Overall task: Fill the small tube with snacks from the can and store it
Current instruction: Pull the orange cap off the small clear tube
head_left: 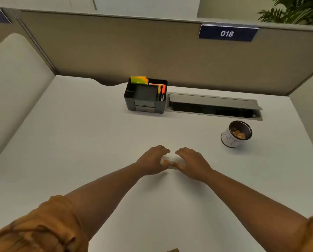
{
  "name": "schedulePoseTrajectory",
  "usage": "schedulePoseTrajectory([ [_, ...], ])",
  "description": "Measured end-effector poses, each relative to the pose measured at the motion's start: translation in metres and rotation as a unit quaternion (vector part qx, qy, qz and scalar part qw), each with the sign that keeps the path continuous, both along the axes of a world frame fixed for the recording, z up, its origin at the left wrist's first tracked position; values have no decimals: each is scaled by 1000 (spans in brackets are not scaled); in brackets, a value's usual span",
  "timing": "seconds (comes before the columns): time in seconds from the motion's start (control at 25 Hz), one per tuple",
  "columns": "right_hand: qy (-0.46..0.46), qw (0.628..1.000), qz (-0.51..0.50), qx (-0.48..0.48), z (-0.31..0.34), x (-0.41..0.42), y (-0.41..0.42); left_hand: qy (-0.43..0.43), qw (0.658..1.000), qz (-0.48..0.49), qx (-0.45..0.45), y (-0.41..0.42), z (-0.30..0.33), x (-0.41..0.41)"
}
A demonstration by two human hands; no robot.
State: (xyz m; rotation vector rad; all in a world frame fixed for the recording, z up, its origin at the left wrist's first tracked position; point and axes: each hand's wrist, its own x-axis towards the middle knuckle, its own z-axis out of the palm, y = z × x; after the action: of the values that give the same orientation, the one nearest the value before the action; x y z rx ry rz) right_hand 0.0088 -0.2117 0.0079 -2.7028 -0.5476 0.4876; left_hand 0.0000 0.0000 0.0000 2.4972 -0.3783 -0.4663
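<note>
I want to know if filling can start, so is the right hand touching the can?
Apart. The head view shows bare table between the right hand and the can, which stands farther back and to the right.

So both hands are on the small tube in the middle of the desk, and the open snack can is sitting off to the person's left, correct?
Not quite. In the head view the can stands to the person's right, not the left. The rest holds: it is open with snacks showing inside, and the left hand and right hand both meet at the small tube mid-desk.
</note>
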Motion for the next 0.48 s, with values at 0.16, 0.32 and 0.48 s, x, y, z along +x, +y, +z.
schedulePoseTrajectory([
  [0.16,69,997,-13,12,-14,0,4,28,1000,-14,-2,-1,-16,1],
  [0.32,53,998,3,29,-20,1,9,-5,1000,-28,2,-2,-16,4],
  [0.48,72,995,-8,61,-20,2,11,23,1000,2,-21,-2,-14,9],
])
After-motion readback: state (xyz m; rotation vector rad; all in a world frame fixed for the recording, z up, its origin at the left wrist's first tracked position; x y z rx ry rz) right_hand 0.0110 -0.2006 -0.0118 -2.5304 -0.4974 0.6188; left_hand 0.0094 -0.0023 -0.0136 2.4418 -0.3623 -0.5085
